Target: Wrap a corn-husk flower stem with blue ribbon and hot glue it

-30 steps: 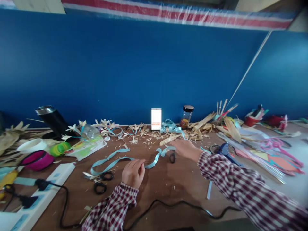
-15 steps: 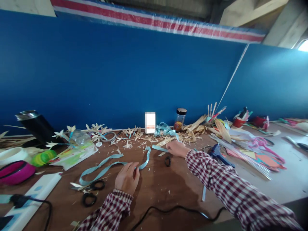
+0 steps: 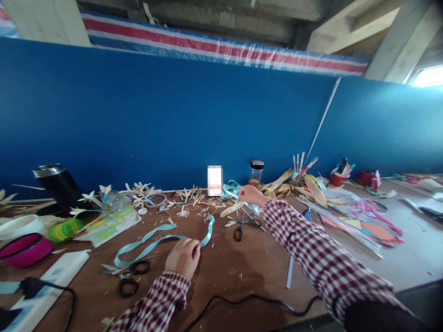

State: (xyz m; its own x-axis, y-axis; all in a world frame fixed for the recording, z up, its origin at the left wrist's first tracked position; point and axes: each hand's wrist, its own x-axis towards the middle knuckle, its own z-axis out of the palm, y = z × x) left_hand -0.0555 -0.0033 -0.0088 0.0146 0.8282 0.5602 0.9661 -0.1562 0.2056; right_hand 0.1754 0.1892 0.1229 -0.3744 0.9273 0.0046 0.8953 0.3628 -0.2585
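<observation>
My left hand (image 3: pixel 183 259) rests on the brown table, thumb and fingers closed on a light-blue ribbon (image 3: pixel 140 251). The ribbon loops out to the left, and its short curled end rises beyond my fingertips. Farther away, my right hand (image 3: pixel 254 196) is closed at a tangled bundle of blue ribbon (image 3: pixel 231 188), its fingertips partly hidden. Black-handled scissors (image 3: pixel 238 233) lie just in front of my right hand. Another pair of scissors (image 3: pixel 128 287) with black handles lies left of my left hand, near the ribbon loop.
Dried husk scraps (image 3: pixel 216 201) litter the back. A lidded jar (image 3: pixel 256 173) stands behind my right hand. A glue gun (image 3: pixel 306 214) is mostly hidden by my sleeve. At left are a power strip (image 3: pixel 51 281) and a tilted black flask (image 3: pixel 57 186); a black cable (image 3: pixel 242 297) crosses in front.
My right hand has moved back toward the ribbon bundle, carrying the ribbon piece off the table middle. More of the scissors under it shows. My left hand has stayed in place.
</observation>
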